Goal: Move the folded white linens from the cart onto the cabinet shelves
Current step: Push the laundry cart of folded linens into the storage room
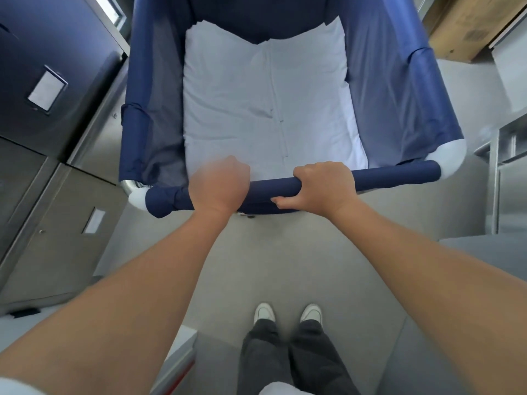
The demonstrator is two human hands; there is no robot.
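Grey floor (pixel 265 260), steel cabinets (pixel 57 212) at 9 o'clock. One blue cart (pixel 399 89) at 12 o'clock holds folded white linens (pixel 256 109); two hands, left (pixel 218 185) and right (pixel 325 185), fingers wrapped round its handle bar (pixel 396 173).

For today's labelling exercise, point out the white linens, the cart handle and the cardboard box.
white linens (pixel 256 89): head view, middle of the top fold.
cart handle (pixel 399 173): head view, bare blue bar past the right hand.
cardboard box (pixel 462 24): head view, its brown side.
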